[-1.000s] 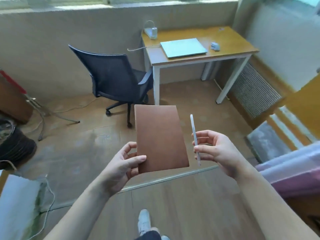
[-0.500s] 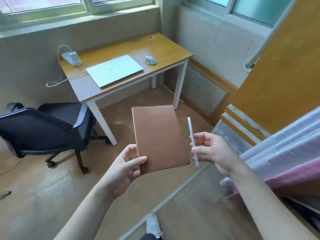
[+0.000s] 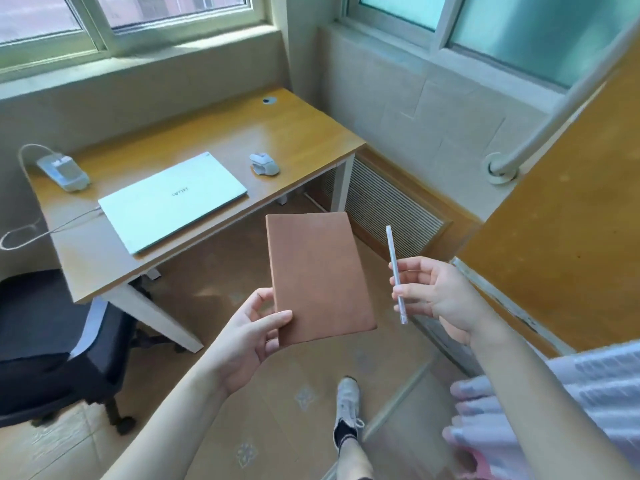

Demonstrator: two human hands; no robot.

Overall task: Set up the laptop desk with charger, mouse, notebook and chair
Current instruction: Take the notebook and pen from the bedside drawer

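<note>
My left hand (image 3: 247,336) grips the lower left corner of a closed brown notebook (image 3: 317,275), held out in the air in front of me. A thin white pen (image 3: 394,273) stands nearly upright in my right hand (image 3: 438,292). Ahead and to the left is the wooden desk (image 3: 298,133) with white legs. On it lie a closed silver laptop (image 3: 173,200), a white charger brick (image 3: 64,171) whose cable (image 3: 24,233) loops off the left edge, and a grey mouse (image 3: 265,163). The dark office chair (image 3: 52,344) stands at the lower left, beside the desk.
A radiator grille (image 3: 384,207) runs along the wall right of the desk. An orange wooden board (image 3: 568,237) with a white rail leans at the right. Striped fabric (image 3: 571,393) lies at lower right. My shoe (image 3: 348,400) is on the tiled floor.
I have walked toward the desk; it is now much closer and larger, and the chair has slid to the lower left of view. Both hands keep the same hold.
</note>
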